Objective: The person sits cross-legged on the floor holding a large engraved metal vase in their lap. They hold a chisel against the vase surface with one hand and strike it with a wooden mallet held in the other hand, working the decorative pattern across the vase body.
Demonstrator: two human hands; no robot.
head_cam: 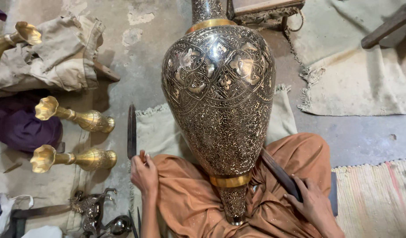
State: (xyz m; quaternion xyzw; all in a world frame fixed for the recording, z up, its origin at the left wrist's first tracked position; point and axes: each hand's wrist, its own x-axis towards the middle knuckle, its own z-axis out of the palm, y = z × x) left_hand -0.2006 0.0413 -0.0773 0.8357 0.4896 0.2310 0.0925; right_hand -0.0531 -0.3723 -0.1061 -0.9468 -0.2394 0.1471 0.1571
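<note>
Grip, right: right hand (315, 203) rests on the knee with fingers curled over the end of a dark flat tool (280, 174); how tightly it clasps is hard to tell.
Grip, left: left hand (144, 174) lies on the orange cloth (189, 198) at the other knee, fingers bent; a thin stick seems to sit between them, too small to be sure.
Vase: big engraved vase (218, 97) lies across the lap, foot toward the person, neck pointing away and cut off by the top edge.
Tool: its far end is hidden behind the vase.
Blade: long dark blade (131, 131) lies on the floor just beyond the left hand.
Left side: two small brass vases (75, 139) lie on the floor; a third is half hidden in beige cloth (57, 53).
Bottom left: small metal figures (95, 211), partly cut off.
</note>
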